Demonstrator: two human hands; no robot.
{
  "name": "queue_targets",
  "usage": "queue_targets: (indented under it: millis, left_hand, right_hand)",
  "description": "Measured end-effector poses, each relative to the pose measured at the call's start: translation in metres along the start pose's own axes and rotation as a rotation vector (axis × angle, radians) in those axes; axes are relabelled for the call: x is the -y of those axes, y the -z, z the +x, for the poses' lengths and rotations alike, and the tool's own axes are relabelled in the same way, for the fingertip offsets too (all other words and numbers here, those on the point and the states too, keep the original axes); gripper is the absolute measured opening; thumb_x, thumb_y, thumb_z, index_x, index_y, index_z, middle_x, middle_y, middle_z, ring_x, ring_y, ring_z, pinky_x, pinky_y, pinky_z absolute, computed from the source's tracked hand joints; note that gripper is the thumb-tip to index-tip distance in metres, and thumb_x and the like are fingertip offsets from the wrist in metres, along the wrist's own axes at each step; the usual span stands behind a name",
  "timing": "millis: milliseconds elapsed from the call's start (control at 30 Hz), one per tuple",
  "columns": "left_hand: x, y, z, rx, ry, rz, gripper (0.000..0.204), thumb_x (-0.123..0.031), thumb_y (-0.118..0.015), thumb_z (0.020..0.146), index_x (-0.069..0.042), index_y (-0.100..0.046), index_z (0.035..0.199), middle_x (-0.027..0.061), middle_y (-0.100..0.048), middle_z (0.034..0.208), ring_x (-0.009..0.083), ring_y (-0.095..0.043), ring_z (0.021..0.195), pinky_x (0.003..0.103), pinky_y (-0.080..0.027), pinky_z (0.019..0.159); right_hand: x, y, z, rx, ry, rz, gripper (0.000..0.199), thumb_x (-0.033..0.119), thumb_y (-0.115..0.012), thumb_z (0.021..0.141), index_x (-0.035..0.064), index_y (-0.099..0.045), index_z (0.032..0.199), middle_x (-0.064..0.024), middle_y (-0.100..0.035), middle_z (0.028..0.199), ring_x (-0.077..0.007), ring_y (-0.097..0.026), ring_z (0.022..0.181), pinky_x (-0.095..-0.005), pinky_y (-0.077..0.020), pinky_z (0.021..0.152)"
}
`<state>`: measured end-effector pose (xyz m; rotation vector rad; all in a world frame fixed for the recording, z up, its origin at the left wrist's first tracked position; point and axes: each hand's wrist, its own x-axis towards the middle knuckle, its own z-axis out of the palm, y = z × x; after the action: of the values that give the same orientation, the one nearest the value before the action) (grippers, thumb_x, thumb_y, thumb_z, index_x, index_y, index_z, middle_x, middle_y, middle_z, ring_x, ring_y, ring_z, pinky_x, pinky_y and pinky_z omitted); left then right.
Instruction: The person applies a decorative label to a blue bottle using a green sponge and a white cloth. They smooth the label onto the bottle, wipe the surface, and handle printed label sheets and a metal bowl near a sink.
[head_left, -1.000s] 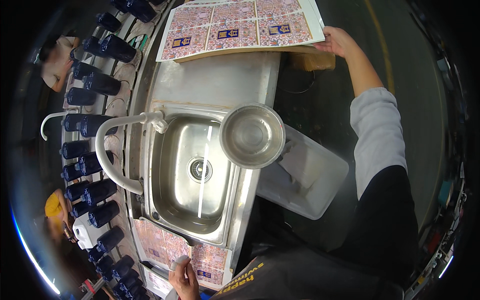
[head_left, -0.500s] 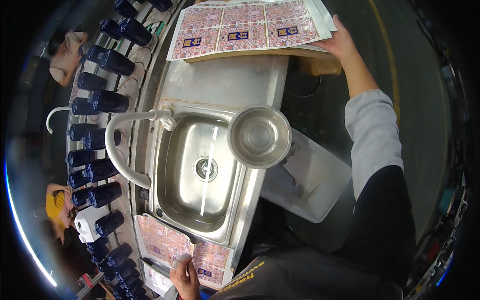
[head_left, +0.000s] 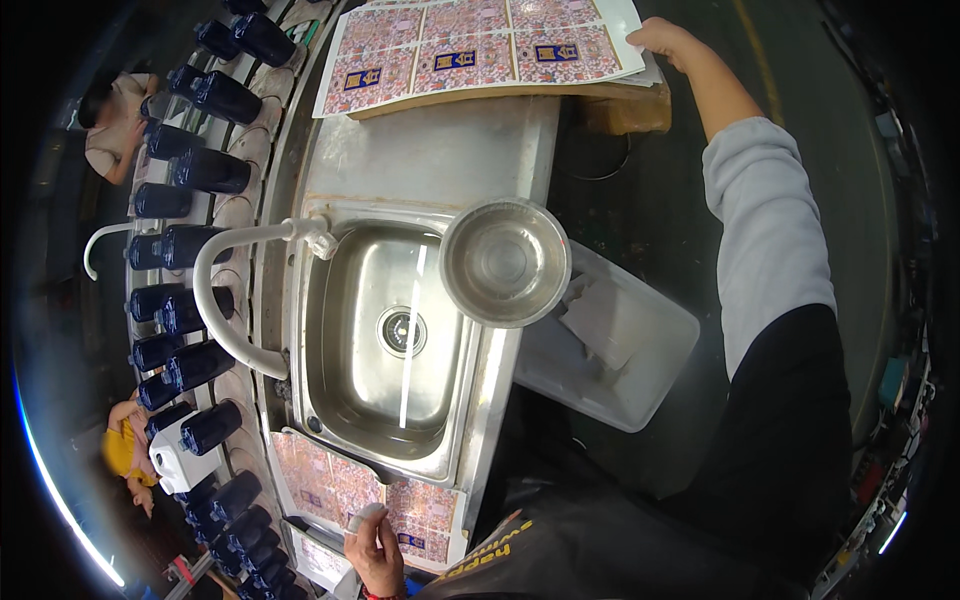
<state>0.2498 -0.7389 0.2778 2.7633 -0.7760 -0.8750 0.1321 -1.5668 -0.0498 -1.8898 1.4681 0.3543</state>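
Observation:
My right hand [head_left: 668,42] is closed at the far right, its fingers pinching the right edge of a printed sheet [head_left: 490,62]. That sheet has a pink floral pattern with dark blue labels and lies on top of a stack at the back of the metal counter. At the lower edge my left hand [head_left: 376,558] is closed, with a small whitish thing [head_left: 368,515] at its fingertips; its kind cannot be made out. Beneath and beside that hand lie more pink printed sheets [head_left: 425,510] near the sink's front end.
A steel sink [head_left: 345,420] with a white curved faucet [head_left: 208,300] lies between my hands. On its right rim rests a metal bowl [head_left: 505,262]. Below stands a translucent bin [head_left: 650,400]. Dark blue bottles [head_left: 210,170] and a white jug [head_left: 185,455] line the left; people are beyond.
My right hand has shifted from beneath the sheets' right edge to a pinch at that edge. My left hand stays near the lower sheets. The bottles on the left have moved along their line.

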Motion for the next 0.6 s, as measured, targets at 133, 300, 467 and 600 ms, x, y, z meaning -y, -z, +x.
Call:
queue_targets:
  millis: [133,300,467,600]
  left_hand:
    - [0.006,0.002,-0.007,-0.014,-0.012,0.001,0.018,0.003,-0.064,0.089,-0.006,-0.072,0.103,0.0145,-0.075,0.098,0.0353,-0.070,0.089,0.042,-0.052,0.081]
    - [0.012,0.001,-0.014,-0.003,-0.016,0.006,0.019,0.003,-0.063,0.089,-0.006,-0.072,0.103,0.0144,-0.075,0.099,0.0354,-0.069,0.089,0.042,-0.052,0.081]
    - [0.018,0.001,-0.024,-0.041,-0.076,-0.027,0.019,0.004,-0.063,0.089,-0.006,-0.071,0.103,0.0146,-0.075,0.100,0.0356,-0.069,0.090,0.041,-0.052,0.081]
    - [0.025,0.002,-0.030,-0.035,-0.066,-0.015,0.020,0.004,-0.063,0.089,-0.007,-0.071,0.104,0.0142,-0.075,0.100,0.0357,-0.069,0.089,0.041,-0.052,0.080]
  right_hand:
    - [0.033,0.001,-0.048,-0.035,-0.043,0.056,0.055,0.032,-0.068,0.085,0.0034,-0.063,0.131,-0.0204,-0.063,0.131,-0.0372,-0.057,0.123,-0.0569,-0.0389,0.100]
    - [0.131,0.003,-0.108,-0.114,-0.657,0.123,0.049,0.031,-0.068,0.084,0.0026,-0.065,0.123,-0.0172,-0.069,0.112,-0.0307,-0.067,0.096,-0.0478,-0.0483,0.083]
    - [0.073,0.010,-0.111,-0.120,-0.276,0.107,0.045,0.031,-0.067,0.082,0.0027,-0.067,0.118,-0.0149,-0.071,0.104,-0.0274,-0.069,0.085,-0.0429,-0.0499,0.074]
    - [0.026,0.020,-0.086,-0.124,-0.057,0.132,0.042,0.025,-0.066,0.083,0.0012,-0.067,0.117,-0.0162,-0.071,0.106,-0.0293,-0.069,0.089,-0.0435,-0.0519,0.076]
